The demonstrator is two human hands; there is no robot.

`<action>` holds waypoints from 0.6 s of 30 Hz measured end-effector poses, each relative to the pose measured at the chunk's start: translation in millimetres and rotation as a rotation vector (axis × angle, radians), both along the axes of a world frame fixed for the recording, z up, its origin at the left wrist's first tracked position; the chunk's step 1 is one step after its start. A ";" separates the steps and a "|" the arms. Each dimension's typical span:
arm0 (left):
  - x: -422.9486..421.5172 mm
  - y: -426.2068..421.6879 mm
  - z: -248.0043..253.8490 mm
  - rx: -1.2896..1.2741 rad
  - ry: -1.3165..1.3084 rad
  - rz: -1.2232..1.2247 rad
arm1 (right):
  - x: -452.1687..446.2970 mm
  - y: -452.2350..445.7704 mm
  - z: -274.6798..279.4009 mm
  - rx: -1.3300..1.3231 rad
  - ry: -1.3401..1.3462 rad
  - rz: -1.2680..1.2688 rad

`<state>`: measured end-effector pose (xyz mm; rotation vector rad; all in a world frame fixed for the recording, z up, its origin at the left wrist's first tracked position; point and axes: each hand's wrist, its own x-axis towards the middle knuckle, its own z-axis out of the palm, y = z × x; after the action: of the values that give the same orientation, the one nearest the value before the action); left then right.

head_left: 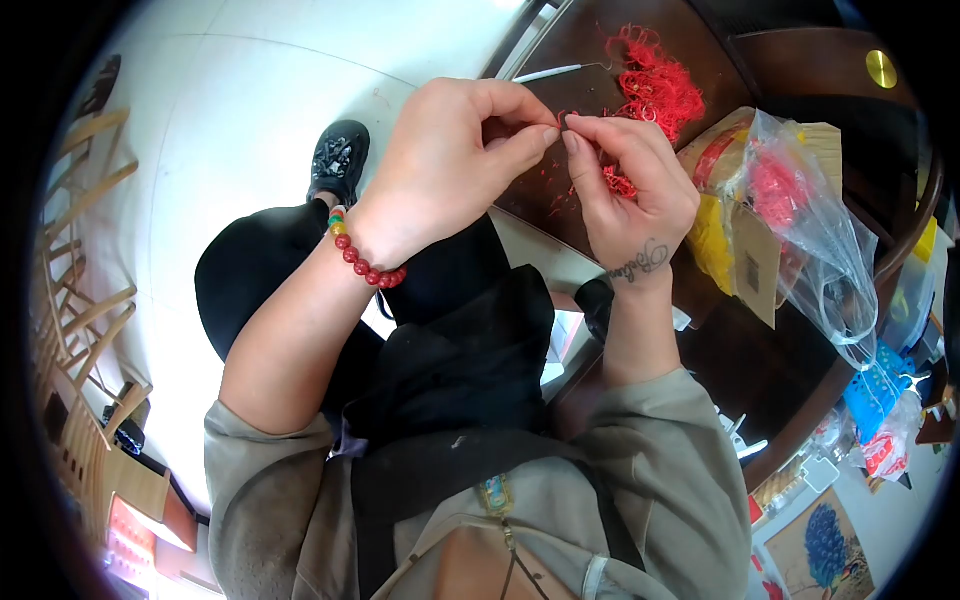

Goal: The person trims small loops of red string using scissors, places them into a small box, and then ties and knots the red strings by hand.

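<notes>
My left hand (450, 160), with a red bead bracelet (362, 265) at its wrist, is closed in a pinch at the upper middle. My right hand (640, 180), tattooed at the wrist, pinches close beside it, the fingertips nearly touching. Between them shows a tiny dark and red bit, too small to name. Behind my right hand a tangle of red threads (660, 90) lies on the dark brown table (590, 35), and more red strands show below its fingers. A thin tool with a white handle (548, 74) and a hooked metal end lies left of the tangle.
A cardboard box (755, 260) and a clear plastic bag (825, 270) with red material stand at the right. A black shoe (340, 160) is on the pale floor (230, 90). Wooden chairs (95, 310) line the far left. A blue bag (875, 390) sits at the far right.
</notes>
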<state>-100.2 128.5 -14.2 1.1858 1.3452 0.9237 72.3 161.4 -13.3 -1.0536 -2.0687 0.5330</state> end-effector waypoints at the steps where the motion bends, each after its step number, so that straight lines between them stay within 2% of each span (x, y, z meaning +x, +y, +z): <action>1: 0.1 -0.3 0.6 0.017 0.015 -0.011 | -0.5 0.8 -0.2 0.022 -0.018 0.018; 6: -1.3 -1.7 -0.2 0.058 0.077 -0.054 | -1.2 2.3 7.4 -0.144 -0.012 0.059; 10: -1.8 -1.5 -5.9 0.021 -0.090 -0.083 | 2.6 0.9 1.9 -0.322 0.031 -0.005; 12: -1.2 -1.5 -5.1 0.002 -0.162 -0.078 | 1.1 -3.0 -1.0 -0.430 0.162 -0.059; 13: -1.0 -1.2 -5.2 0.009 -0.163 -0.074 | 0.2 -5.1 -2.0 -0.484 0.227 -0.085; 18: -0.8 0.1 -4.9 0.013 -0.182 -0.062 | -0.1 -10.5 0.4 -0.567 0.212 -0.037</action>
<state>-101.0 128.6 -19.2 1.1193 1.1526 0.9730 72.2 151.0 -13.0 -1.2803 -1.7433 1.2040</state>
